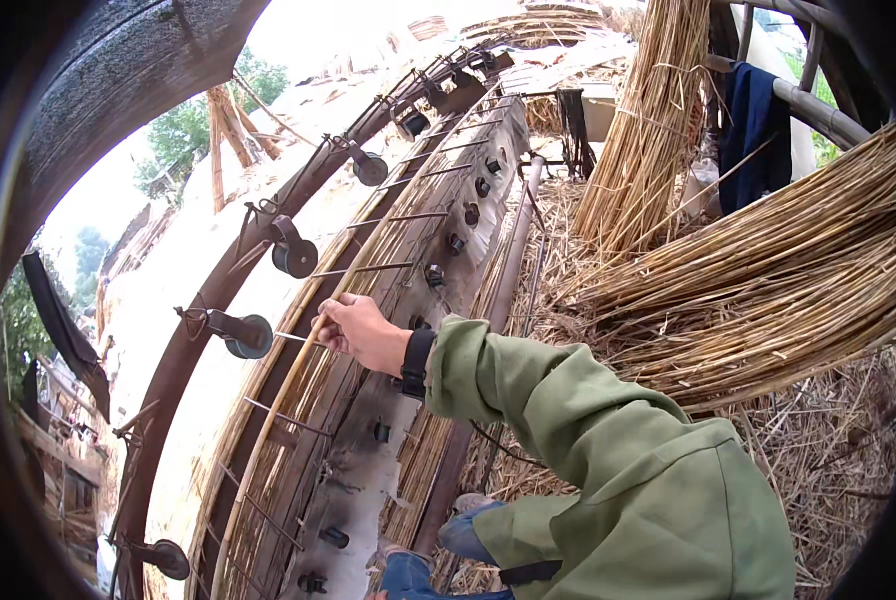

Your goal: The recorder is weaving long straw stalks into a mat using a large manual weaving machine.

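Observation:
My right hand [353, 330], in an olive sleeve with a black wristband, is closed round a long pale reed [297, 369], pinching it between thumb and fingers. The reed runs along a long wooden and metal frame [341, 472] crossed by thin metal pins [388, 267] and lined with loose reeds. Dark bolts or blocks [455, 243] dot its metal strip. At the bottom edge a small skin-coloured patch [376, 595] may be part of my left hand; its fingers cannot be made out.
A curved rail [153, 430] with hanging rollers [293, 259] runs along the left. Large reed bundles [758, 280] stand and lie at the right, over straw litter [808, 450]. Dark cloth [746, 130] hangs on a pole. My blue-clad feet [468, 530] are below.

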A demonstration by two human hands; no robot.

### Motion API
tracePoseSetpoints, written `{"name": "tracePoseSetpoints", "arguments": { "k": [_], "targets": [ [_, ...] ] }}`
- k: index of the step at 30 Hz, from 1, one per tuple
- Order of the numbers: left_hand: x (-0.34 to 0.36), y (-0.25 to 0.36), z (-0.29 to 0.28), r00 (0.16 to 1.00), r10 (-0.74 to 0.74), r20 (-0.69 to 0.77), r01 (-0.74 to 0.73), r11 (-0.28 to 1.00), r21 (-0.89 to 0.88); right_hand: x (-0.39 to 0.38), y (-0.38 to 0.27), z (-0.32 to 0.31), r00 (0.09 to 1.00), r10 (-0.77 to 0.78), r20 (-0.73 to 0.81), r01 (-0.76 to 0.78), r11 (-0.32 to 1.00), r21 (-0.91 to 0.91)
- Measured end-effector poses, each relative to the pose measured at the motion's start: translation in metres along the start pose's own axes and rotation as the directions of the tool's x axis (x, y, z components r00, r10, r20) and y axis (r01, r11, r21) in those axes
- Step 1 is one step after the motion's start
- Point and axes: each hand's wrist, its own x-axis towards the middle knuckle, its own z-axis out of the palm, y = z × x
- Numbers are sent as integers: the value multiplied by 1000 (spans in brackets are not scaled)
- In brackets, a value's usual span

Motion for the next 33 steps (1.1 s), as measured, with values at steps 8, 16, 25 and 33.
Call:
{"name": "tracePoseSetpoints", "arguments": {
  "k": [8, 16, 25, 33],
  "targets": [
    [20, 13, 5, 999, 4, 36, -4, 1000, -6, 99, 20, 13, 972, 236, -14, -236, 972, -14],
    [30, 20, 13, 998, 65, -11, -65, 997, -32, 147, 8, -31, 930, 359, 77, -206, 683, -701],
    [28, 14, 12, 999, 48, -20, -49, 996, -72, 127, 42, -7, 687, -161, 709, 635, -340, -693],
    [34, 25, 5, 1000, 28, -9, -29, 997, -68, 123, 19, -12, 599, 2, 801, 750, -351, -560]
  ]
}}
